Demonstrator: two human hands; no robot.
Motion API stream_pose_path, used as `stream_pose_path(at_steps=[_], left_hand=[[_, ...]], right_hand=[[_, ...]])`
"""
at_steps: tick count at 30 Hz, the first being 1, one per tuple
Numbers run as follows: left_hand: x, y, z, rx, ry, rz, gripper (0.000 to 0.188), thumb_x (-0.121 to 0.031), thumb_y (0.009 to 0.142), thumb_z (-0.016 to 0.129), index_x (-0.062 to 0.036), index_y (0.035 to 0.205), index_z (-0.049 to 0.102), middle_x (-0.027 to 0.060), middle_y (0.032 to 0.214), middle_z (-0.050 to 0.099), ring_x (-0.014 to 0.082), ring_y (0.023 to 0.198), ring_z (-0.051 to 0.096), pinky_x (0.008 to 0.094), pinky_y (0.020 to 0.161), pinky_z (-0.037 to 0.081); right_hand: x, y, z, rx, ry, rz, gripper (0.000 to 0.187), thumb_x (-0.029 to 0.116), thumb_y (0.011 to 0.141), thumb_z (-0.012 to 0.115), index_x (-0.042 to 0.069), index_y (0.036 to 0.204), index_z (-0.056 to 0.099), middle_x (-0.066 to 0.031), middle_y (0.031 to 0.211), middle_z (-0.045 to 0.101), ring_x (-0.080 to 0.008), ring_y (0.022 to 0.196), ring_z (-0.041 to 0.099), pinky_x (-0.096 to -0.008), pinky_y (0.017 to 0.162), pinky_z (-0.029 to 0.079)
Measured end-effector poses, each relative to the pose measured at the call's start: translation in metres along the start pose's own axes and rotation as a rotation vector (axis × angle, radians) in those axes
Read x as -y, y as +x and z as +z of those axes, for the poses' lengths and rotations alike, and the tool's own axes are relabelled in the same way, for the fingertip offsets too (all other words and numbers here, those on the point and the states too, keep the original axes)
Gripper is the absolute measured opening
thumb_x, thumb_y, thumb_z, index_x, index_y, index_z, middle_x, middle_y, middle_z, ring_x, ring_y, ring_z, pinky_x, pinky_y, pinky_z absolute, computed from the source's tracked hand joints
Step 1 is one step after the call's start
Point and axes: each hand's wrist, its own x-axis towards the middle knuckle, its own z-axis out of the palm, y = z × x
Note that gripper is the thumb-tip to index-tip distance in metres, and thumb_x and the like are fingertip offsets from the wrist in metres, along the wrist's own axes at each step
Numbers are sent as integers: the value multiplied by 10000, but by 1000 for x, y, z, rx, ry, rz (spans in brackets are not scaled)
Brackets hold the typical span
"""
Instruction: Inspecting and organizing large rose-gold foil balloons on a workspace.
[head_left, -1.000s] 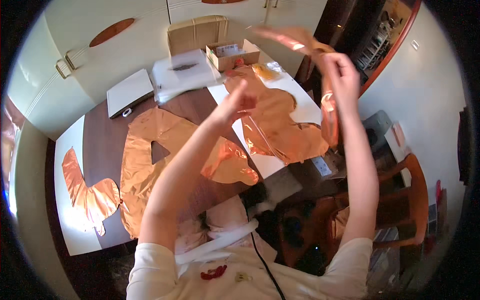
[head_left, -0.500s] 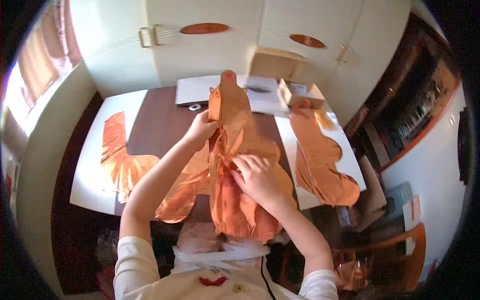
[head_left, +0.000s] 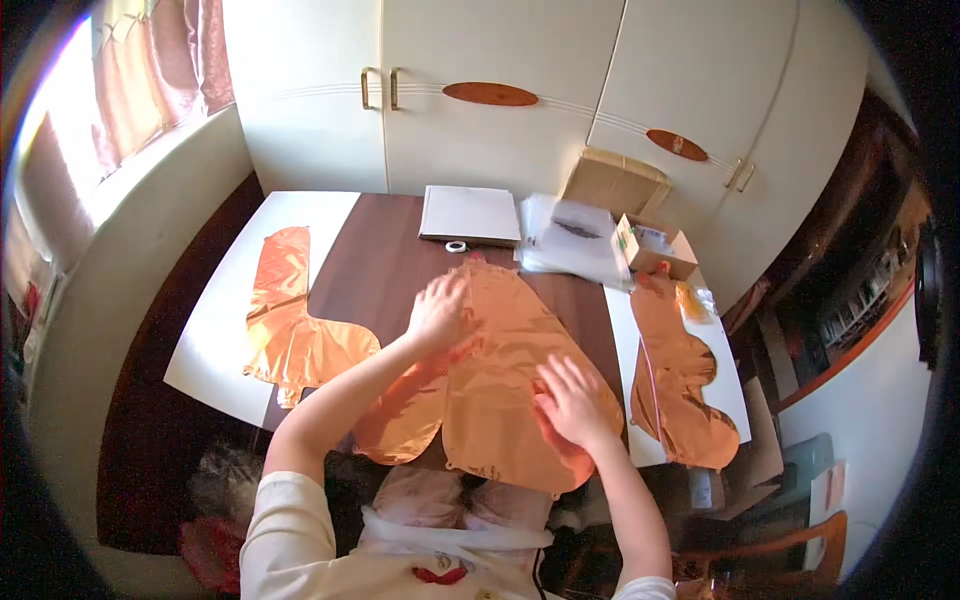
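A large flat copper-orange foil balloon point(head_left: 510, 390) is spread over the front middle of the table, its narrow end pointing away from me and its wide end at the near edge. My left hand point(head_left: 440, 315) lies on its upper left part, fingers spread. On its right side my right hand point(head_left: 570, 398) is open too, with the fingers stretched out. Another foil piece point(head_left: 400, 430) shows beside it under my left forearm. At the left lies an L-shaped foil balloon point(head_left: 290, 310), creased at its lower end. A wavy-edged foil balloon point(head_left: 680, 380) lies at the right.
Behind are a white flat box point(head_left: 468, 214), a roll of white tape point(head_left: 456, 247), a stack of clear plastic bags point(head_left: 575, 255) and an open carton point(head_left: 660, 258). A small yellow packet point(head_left: 693, 303) sits by the right balloon. A wooden chair point(head_left: 810, 550) stands lower right.
The middle balloon, earlier bunched and held up between both hands, now lies spread flat on the table. Both hands have opened and rest over it. The view has shifted.
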Motion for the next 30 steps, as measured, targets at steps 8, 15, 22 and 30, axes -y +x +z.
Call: stream_pose_path(at_steps=[8, 15, 22, 30], left_hand=[[-4, -48, -2, 340, 163, 257, 785, -645, 770, 439, -175, 1374, 263, 163, 1428, 207, 380, 1318, 156, 534, 1044, 150], [10, -55, -8, 313, 188, 315, 767, -647, 771, 434, -203, 1375, 273, 145, 1426, 225, 413, 1308, 158, 554, 1035, 144], [9, -54, -4, 296, 203, 343, 770, -654, 770, 422, -220, 1383, 251, 143, 1425, 229, 414, 1307, 164, 588, 1020, 139], [14, -53, -4, 269, 206, 343, 793, -674, 760, 418, -232, 1391, 227, 148, 1429, 215, 421, 1306, 157, 597, 1016, 140]], right_hand=[[-40, -25, 9, -10, 40, 52, 516, 375, 870, 466, 20, 1241, 417, -169, 1321, 390, -336, 1253, 318, -504, 1024, 221], [-18, -30, 13, 6, 46, 52, 552, 427, 882, 420, 31, 1266, 393, -152, 1340, 369, -332, 1263, 301, -495, 1036, 199], [-20, -28, 15, 16, 50, 52, 557, 435, 879, 420, 36, 1267, 393, -143, 1344, 366, -327, 1270, 289, -495, 1038, 194], [-19, -26, 15, -7, 31, 52, 538, 418, 868, 448, 38, 1249, 427, -134, 1338, 377, -317, 1265, 299, -504, 1033, 196]])
